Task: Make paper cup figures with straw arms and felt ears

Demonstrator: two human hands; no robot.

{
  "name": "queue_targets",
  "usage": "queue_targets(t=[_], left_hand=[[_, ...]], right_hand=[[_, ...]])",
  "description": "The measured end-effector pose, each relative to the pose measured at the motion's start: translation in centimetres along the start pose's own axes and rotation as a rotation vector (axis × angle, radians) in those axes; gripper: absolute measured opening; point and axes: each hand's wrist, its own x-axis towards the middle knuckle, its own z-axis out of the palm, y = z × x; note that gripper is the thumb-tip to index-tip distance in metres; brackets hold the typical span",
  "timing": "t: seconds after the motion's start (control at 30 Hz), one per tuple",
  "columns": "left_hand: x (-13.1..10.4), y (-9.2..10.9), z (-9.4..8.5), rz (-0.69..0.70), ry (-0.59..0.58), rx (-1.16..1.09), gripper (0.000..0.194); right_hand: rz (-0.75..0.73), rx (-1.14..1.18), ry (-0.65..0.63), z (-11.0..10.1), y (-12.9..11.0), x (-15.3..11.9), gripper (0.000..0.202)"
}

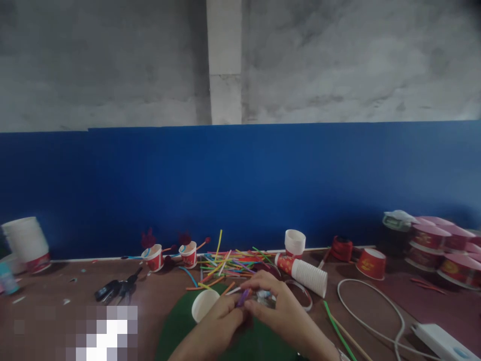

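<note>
My left hand [224, 317] and my right hand [273, 305] meet over the green mat [171, 331]. Between the left thumb and fingers a small purple piece [243, 297] is pinched; its exact kind is hard to tell. The right hand curls round from the other side, its fingertips close to that piece. A blurred whitish, shiny thing [265, 297] shows under the right fingers, partly hidden. Just left of the hands, a white paper cup [205, 306] has its mouth facing me. Behind them lies a pile of coloured straw-like sticks [235, 265].
Two red-and-white cups [153, 258] with sticks stand back left, near black-handled pliers or scissors [119, 290]. A stack of paper cups [306, 276] lies at right. Further right are a white cable [391, 306], a white power strip [445, 341] and red tubs [460, 268]. A blue wall panel [240, 185] bounds the table.
</note>
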Motion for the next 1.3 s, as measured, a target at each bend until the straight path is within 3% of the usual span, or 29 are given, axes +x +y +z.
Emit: queue_targets(t=[0.2, 0.27, 0.4, 0.47, 0.57, 0.7, 0.87, 0.97, 1.03, 1.13, 1.23, 1.3], left_hand=[[0.2, -0.7, -0.4, -0.061, -0.023, 0.157, 0.031], [0.1, -0.2, -0.4, -0.010, 0.013, 0.242, 0.029], [-0.2, 0.5, -0.2, 0.239, 0.280, 0.502, 0.018], [-0.2, 0.1, 0.0, 0.346, 0.414, 0.683, 0.025], [0.2, -1.3, 0.6, 0.471, 0.519, 0.949, 0.042], [1.2, -3.5, 1.1, 0.580, 0.633, 1.115, 0.043], [1.8, -4.2, 0.9, 0.407, 0.614, 1.125, 0.037], [1.8, -4.0, 0.2, 0.323, 0.570, 1.146, 0.038], [1.7, -3.7, -0.3, 0.277, 0.567, 1.139, 0.038], [1.6, -3.3, -0.9, 0.235, 0.531, 1.094, 0.040], [1.5, -2.7, -1.1, 0.210, 0.506, 1.007, 0.043], [1.5, -2.2, -0.9, 0.108, 0.532, 0.925, 0.040]], right_hand=[[0.019, -0.072, 0.022, 0.3, -0.1, -0.1, 0.008], [0.032, -0.093, 0.065, 0.2, 0.2, 0.1, 0.008], [0.111, 0.000, 0.142, -0.1, 1.4, 0.8, 0.015], [0.159, 0.064, 0.161, -0.1, 2.1, 1.2, 0.022], [0.200, 0.189, 0.154, 0.2, 2.9, 1.4, 0.030], [0.233, 0.356, 0.160, 0.9, 3.3, 1.4, 0.037], [0.236, 0.444, 0.165, 1.2, 2.8, 1.4, 0.042], [0.191, 0.284, 0.212, 0.7, 2.1, 1.2, 0.044], [0.168, 0.107, 0.218, 0.4, 1.7, 1.0, 0.032], [0.186, -0.082, 0.115, 0.5, 1.6, 0.8, 0.021], [0.158, -0.147, 0.064, 0.9, 1.7, 0.6, 0.019], [0.127, -0.126, 0.068, 1.2, 1.8, 0.6, 0.024]])
